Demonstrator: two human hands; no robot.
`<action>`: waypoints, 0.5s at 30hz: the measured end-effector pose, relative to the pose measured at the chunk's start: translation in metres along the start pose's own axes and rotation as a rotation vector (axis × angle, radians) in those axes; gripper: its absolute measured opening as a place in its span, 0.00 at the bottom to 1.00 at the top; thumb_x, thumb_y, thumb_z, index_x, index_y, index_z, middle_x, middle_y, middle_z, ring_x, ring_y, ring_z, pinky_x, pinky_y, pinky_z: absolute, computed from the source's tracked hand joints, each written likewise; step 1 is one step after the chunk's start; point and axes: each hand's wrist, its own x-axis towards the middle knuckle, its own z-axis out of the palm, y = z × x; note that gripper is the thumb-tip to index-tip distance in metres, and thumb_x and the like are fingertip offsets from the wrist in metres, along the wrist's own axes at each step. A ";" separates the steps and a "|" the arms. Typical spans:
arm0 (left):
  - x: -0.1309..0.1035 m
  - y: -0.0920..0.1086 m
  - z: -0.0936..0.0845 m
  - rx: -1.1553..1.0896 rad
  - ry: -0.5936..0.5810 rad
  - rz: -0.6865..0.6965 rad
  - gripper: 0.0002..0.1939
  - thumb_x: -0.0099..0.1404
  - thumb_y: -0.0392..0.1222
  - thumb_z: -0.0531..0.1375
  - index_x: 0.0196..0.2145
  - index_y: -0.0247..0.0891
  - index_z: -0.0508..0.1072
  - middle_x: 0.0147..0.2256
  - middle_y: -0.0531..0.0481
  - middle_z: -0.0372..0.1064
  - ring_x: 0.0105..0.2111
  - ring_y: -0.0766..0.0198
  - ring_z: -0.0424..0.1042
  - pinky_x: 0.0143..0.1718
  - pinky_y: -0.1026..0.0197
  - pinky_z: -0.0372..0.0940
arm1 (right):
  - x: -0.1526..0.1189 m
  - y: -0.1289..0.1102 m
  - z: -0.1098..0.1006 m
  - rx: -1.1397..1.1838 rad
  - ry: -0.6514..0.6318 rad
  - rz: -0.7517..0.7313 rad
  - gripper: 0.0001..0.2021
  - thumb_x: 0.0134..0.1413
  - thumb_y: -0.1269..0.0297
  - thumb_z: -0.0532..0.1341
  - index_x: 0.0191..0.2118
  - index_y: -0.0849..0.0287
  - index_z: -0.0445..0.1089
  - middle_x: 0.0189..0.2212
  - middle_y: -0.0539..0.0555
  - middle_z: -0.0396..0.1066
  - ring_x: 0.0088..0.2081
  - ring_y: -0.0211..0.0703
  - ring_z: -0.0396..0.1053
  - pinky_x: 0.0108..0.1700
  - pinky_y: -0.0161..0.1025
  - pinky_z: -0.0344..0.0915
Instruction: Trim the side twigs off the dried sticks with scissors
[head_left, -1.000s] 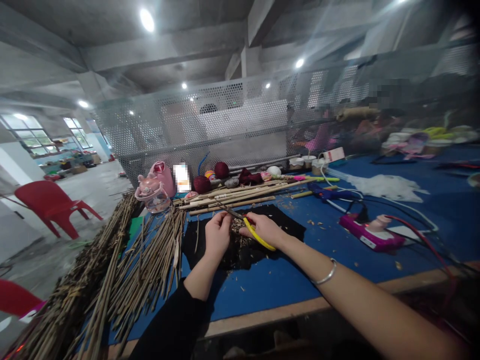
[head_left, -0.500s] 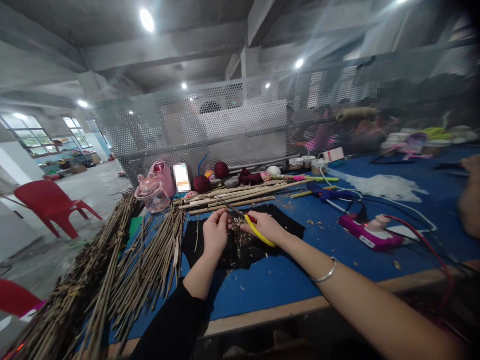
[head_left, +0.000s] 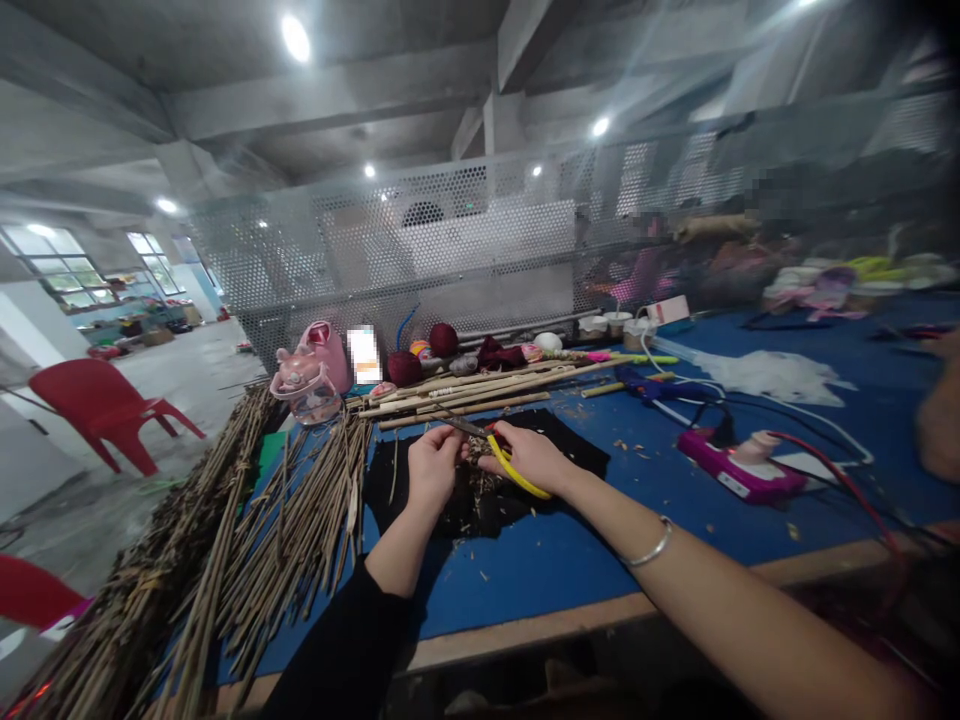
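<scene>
My right hand is wrapped around scissors with a yellow handle, their dark blades pointing left toward my other hand. Fingertips pinched together, my left hand is close to the blades; what it holds is too small to make out. Beneath both hands, short plant clippings lie heaped on a black cloth. A single thin stalk rests on the cloth's left part.
Dry stalks lie left, beside a larger bundle. Long sticks, maroon yarn balls, a phone and a pink cup line the back. A purple power strip, cables and another person's hand are right.
The scissors' blades have tipped down a little and sit nearer my left fingertips. My left hand has barely shifted; the surrounding things stay put.
</scene>
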 end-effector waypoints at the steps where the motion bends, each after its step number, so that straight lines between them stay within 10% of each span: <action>1: 0.000 0.000 0.000 0.022 -0.001 0.004 0.07 0.51 0.39 0.58 0.26 0.32 0.73 0.22 0.51 0.68 0.20 0.72 0.64 0.24 0.69 0.60 | 0.000 0.000 0.000 -0.011 0.004 0.006 0.22 0.44 0.43 0.55 0.39 0.54 0.62 0.32 0.53 0.71 0.34 0.45 0.68 0.29 0.33 0.53; 15: 0.004 -0.004 -0.011 0.472 -0.023 0.072 0.11 0.55 0.43 0.54 0.24 0.33 0.72 0.20 0.49 0.68 0.21 0.66 0.67 0.25 0.66 0.60 | 0.005 0.007 -0.001 -0.097 -0.009 0.077 0.21 0.43 0.40 0.53 0.27 0.55 0.64 0.23 0.51 0.69 0.24 0.40 0.64 0.24 0.32 0.47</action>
